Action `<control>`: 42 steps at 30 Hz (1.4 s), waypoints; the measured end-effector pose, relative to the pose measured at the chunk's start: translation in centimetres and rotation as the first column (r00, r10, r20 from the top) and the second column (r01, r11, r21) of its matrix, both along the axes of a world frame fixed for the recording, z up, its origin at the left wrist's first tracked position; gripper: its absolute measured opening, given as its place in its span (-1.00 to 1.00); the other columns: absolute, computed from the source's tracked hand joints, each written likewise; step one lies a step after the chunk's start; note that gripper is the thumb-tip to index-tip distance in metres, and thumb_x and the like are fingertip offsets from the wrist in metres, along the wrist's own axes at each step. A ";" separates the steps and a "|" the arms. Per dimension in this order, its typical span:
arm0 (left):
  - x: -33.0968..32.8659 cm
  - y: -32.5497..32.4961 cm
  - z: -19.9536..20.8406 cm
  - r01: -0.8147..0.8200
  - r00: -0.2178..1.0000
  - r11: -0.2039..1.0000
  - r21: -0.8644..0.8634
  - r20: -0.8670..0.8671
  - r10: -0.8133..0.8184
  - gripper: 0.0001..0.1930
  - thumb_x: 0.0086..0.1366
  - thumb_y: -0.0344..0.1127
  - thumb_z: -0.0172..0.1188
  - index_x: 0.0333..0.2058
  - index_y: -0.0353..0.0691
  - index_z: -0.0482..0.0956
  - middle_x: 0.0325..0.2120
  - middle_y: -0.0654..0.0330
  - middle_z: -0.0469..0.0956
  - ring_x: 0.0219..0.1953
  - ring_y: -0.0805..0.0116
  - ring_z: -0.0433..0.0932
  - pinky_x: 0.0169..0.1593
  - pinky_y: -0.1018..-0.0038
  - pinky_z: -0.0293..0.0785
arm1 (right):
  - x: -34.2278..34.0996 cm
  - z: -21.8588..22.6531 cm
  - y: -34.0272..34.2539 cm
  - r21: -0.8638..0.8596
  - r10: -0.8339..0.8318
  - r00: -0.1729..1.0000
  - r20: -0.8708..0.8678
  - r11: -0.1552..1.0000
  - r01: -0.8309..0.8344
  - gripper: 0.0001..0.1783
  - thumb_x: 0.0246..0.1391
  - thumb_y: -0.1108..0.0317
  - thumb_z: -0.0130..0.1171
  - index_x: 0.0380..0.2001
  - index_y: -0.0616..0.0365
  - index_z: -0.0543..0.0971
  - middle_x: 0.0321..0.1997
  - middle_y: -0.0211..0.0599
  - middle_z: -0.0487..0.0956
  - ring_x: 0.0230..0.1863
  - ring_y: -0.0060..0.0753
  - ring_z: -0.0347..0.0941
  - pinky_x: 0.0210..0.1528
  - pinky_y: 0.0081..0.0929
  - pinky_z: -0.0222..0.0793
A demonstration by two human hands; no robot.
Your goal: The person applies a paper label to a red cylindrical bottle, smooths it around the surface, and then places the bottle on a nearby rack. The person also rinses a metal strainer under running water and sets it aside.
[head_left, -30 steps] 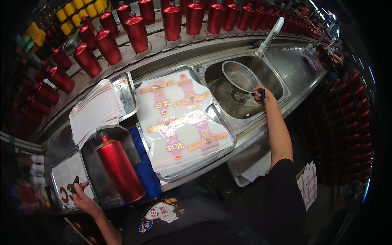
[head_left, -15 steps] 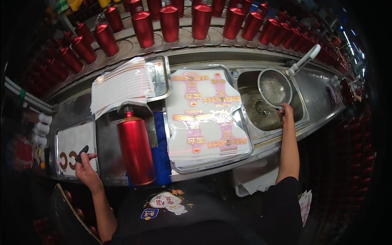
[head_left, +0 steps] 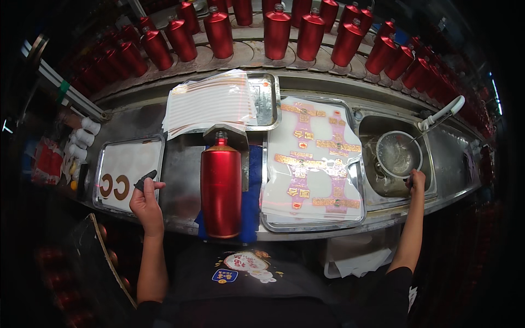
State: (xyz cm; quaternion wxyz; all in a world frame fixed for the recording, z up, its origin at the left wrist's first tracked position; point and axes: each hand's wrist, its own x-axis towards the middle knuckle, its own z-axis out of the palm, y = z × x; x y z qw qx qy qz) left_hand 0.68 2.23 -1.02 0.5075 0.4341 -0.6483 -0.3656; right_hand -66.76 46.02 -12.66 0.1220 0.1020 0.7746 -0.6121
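Note:
My right hand (head_left: 416, 180) is closed round the handle of a round, pale-rimmed saucepan (head_left: 400, 154) held over the sink basin (head_left: 377, 186). A thin stream of water seems to run from the tap (head_left: 443, 112) into the pan, which has rippling water in it. My left hand (head_left: 146, 205) is raised at the near edge of the left tray, pinching a small dark grey, flat piece (head_left: 144, 180) between thumb and fingers. I cannot tell exactly what the piece is. Between my hands a glossy red bottle (head_left: 221, 188) rests against a metal holder over a blue cloth (head_left: 251, 188).
The left metal tray (head_left: 158, 150) bears white sheets with brown C-shaped pieces. Printed decal sheets (head_left: 311, 158) lie on a middle tray, and striped paper sheets (head_left: 210, 104) on a back tray. Several red bottles (head_left: 278, 35) line a conveyor behind. A plastic bin (head_left: 350, 254) sits below the counter.
My view has turned, so the counter appears further right. The pan now shows rippling water under the tap; my right hand still grips its handle. My left hand keeps the dark piece.

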 end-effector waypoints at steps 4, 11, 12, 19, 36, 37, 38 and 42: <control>-0.2 -0.3 -0.7 -0.011 0.999 0.999 0.048 -0.034 0.013 -0.74 0.45 -0.29 0.02 -0.27 -0.38 0.58 -0.47 0.23 0.62 -0.35 0.55 0.52 -0.10 0.53 0.41 | -0.1 0.0 1.2 0.219 0.144 0.941 -0.306 0.973 -0.078 -0.91 -0.03 0.41 0.08 -0.52 0.19 0.44 -0.63 -0.43 0.36 -0.62 -0.55 0.29 -0.55 -0.45 0.23; 0.0 -1.2 -1.7 -0.050 0.999 0.997 0.054 0.001 0.050 -0.70 0.45 -0.25 0.02 -0.34 -0.37 0.59 -0.49 0.18 0.62 -0.39 0.51 0.56 -0.13 0.52 0.45 | 0.7 1.7 2.5 0.489 0.179 0.791 -0.585 0.856 0.167 -0.68 -0.06 0.27 0.10 -0.34 0.33 0.57 -0.37 0.12 0.61 -0.28 0.12 0.56 -0.19 -0.14 0.41; 0.0 -1.3 -1.8 -0.036 0.999 0.999 0.040 -0.003 0.036 -0.70 0.45 -0.25 0.02 -0.35 -0.37 0.59 -0.49 0.17 0.62 -0.39 0.49 0.57 -0.13 0.51 0.47 | 1.1 2.3 2.4 0.489 0.185 0.774 -0.605 0.854 0.179 -0.68 -0.07 0.27 0.10 -0.33 0.34 0.57 -0.35 0.16 0.61 -0.25 0.20 0.55 -0.16 -0.11 0.41; 0.2 -1.5 -2.5 -0.041 0.999 0.998 0.038 -0.012 0.041 -0.70 0.45 -0.24 0.03 -0.33 -0.38 0.58 -0.49 0.17 0.61 -0.39 0.47 0.57 -0.12 0.51 0.48 | 4.7 6.9 1.0 0.623 0.278 0.680 -0.678 0.709 0.331 -0.52 -0.01 0.32 0.03 -0.01 0.36 0.48 -0.24 0.21 0.61 -0.18 0.24 0.54 -0.11 -0.05 0.42; 0.7 -1.4 -2.9 -0.052 0.998 0.996 0.077 -0.022 0.054 -0.69 0.44 -0.23 0.04 -0.36 -0.36 0.58 -0.49 0.17 0.61 -0.38 0.46 0.58 -0.11 0.51 0.48 | -0.2 0.9 1.8 0.077 -0.303 0.931 -0.202 0.943 0.323 -0.65 0.08 0.27 0.17 -0.25 0.42 0.50 -0.50 0.02 0.56 -0.61 0.00 0.51 -0.60 -0.10 0.37; 0.7 -1.4 -2.8 -0.051 0.998 0.995 0.080 -0.026 0.054 -0.69 0.44 -0.23 0.04 -0.37 -0.36 0.57 -0.49 0.17 0.61 -0.38 0.46 0.58 -0.11 0.50 0.48 | -0.5 0.3 1.3 -0.026 -0.296 0.954 -0.056 0.955 0.295 -0.75 0.15 0.27 0.12 -0.37 0.28 0.47 -0.63 -0.15 0.43 -0.74 -0.20 0.34 -0.75 -0.21 0.21; 0.7 -1.3 -2.7 -0.033 0.998 0.996 0.078 -0.041 0.037 -0.69 0.44 -0.23 0.04 -0.37 -0.36 0.57 -0.49 0.16 0.61 -0.38 0.45 0.58 -0.11 0.50 0.47 | -0.7 -0.2 0.9 -0.051 -0.282 0.959 -0.020 0.958 0.281 -0.76 0.13 0.29 0.13 -0.38 0.31 0.48 -0.60 -0.14 0.45 -0.72 -0.19 0.37 -0.74 -0.22 0.24; 0.9 -1.1 -2.4 -0.047 0.999 0.997 0.068 -0.015 0.048 -0.70 0.45 -0.24 0.03 -0.37 -0.36 0.55 -0.49 0.15 0.61 -0.37 0.45 0.58 -0.10 0.50 0.48 | -0.7 -1.5 -0.8 -0.306 -0.212 0.969 0.128 0.921 0.242 -0.79 0.14 0.34 0.11 -0.40 0.30 0.45 -0.63 -0.18 0.41 -0.71 -0.29 0.32 -0.75 -0.33 0.20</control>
